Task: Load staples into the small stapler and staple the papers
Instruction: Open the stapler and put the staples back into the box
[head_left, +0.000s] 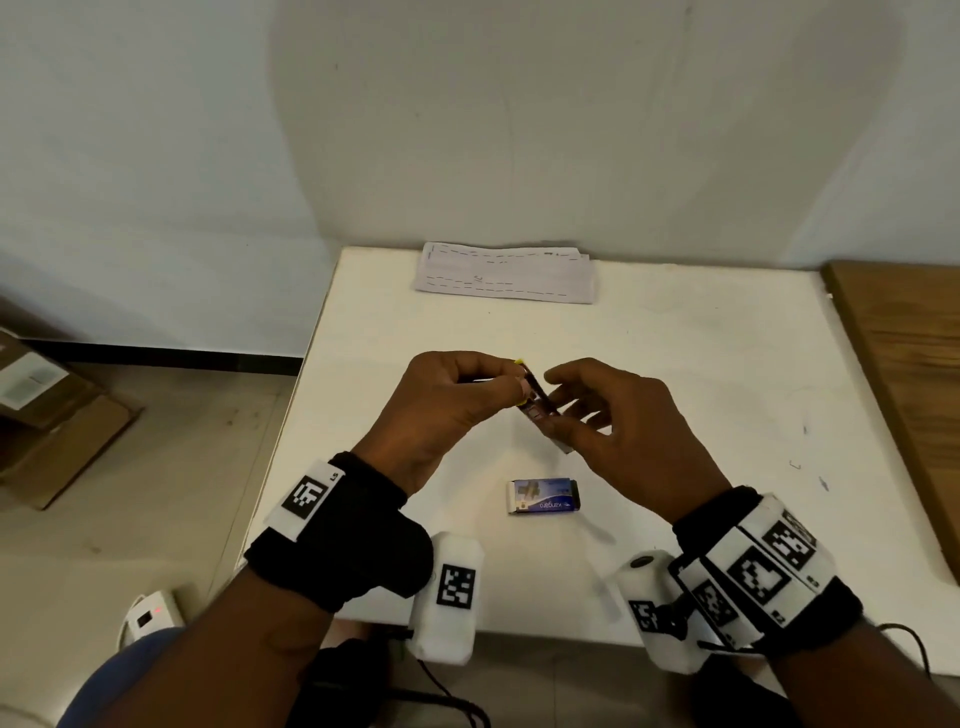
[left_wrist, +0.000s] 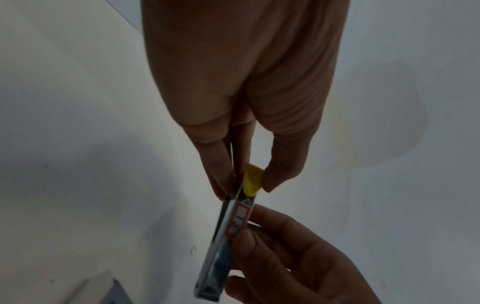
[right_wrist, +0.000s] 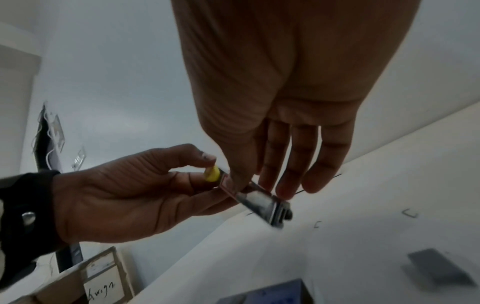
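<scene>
A small metal stapler (head_left: 540, 408) with a yellow end tab (left_wrist: 251, 181) is held above the white table (head_left: 675, 364) between both hands. My left hand (head_left: 457, 400) pinches the yellow-tab end (right_wrist: 212, 173) with thumb and fingers. My right hand (head_left: 613, 415) grips the stapler's body (left_wrist: 228, 236) with thumb and fingers curled round it (right_wrist: 259, 197). A blue staple box (head_left: 543, 496) lies on the table just below the hands. The papers (head_left: 506, 273) lie flat at the table's far edge.
A wooden surface (head_left: 904, 374) adjoins the table on the right. Loose staples (right_wrist: 409, 212) lie on the table right of the hands. Cardboard boxes (head_left: 47, 410) sit on the floor at left, and a white power unit (head_left: 150, 616) near my left forearm.
</scene>
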